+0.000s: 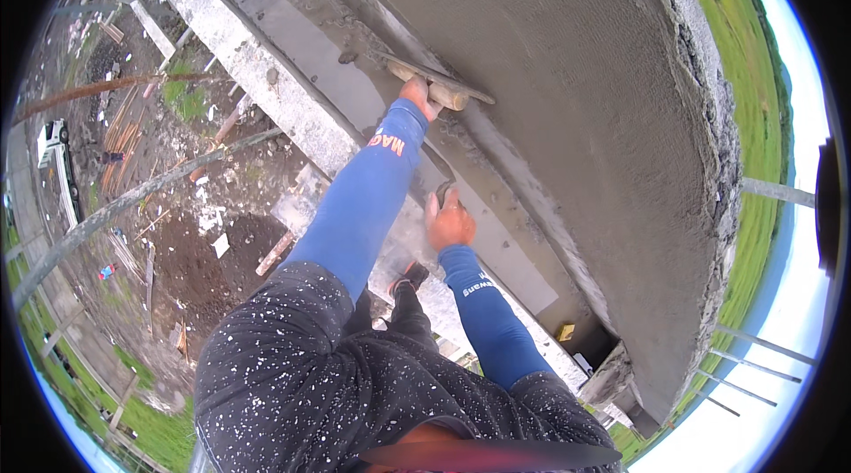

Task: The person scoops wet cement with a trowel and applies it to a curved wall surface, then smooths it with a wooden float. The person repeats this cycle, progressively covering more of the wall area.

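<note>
My left hand, arm stretched forward, is closed round the thick wooden handle of a plastering float. The float's thin board is tipped on edge beside the foot of the wet cement wall. Lower and to the right, my right hand is closed on a trowel, whose narrow dark blade points away from me over the channel; its handle is mostly hidden by the fingers. Blue sleeves cover both forearms.
Wet cement and pooled water lie in the long channel along the wall's foot. A pale concrete ledge borders it. Below to the left are muddy ground, scattered timber, a white truck and metal poles. A yellow scrap sits in the channel.
</note>
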